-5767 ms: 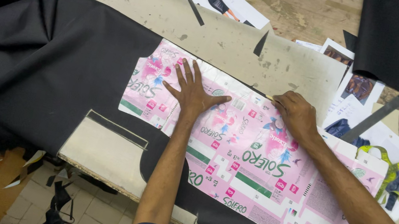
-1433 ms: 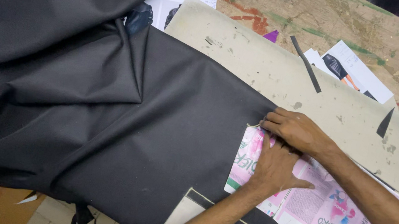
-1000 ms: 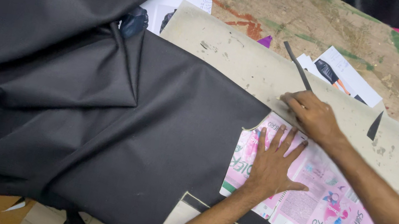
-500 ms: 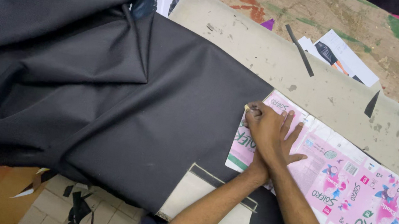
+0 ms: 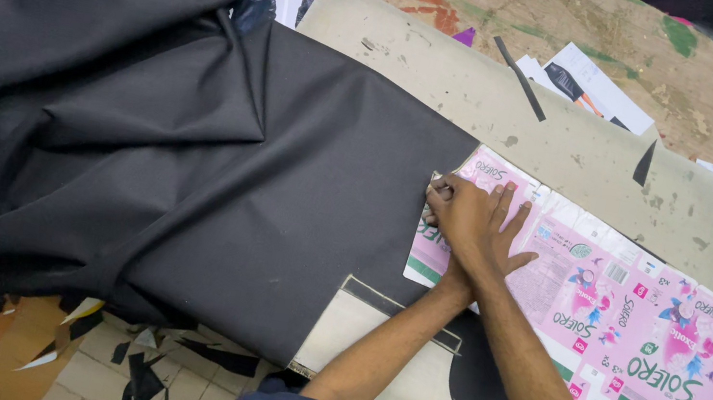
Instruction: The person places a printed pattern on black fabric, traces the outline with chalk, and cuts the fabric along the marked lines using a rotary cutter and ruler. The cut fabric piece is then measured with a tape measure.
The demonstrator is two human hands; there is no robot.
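2 hands (image 5: 469, 225) atop pink template (image 5: 643, 348)

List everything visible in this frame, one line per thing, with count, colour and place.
black fabric: one large sheet, black, spread and bunched over the left half of the table
pink printed sheet: one, pink with green and white patches, lying flat at right, its left end under the hands
cardboard pattern board: one, beige, under the fabric and pink sheet, running to upper right
black strip: one, black, lying on the board near the top
papers: several, white with prints, on the table at top
fabric scraps: several, black, on the tiled floor at lower left
table: one, brown with paint marks, top
left hand: flat on the pink sheet
right hand: crossed over the left, at the sheet's left edge
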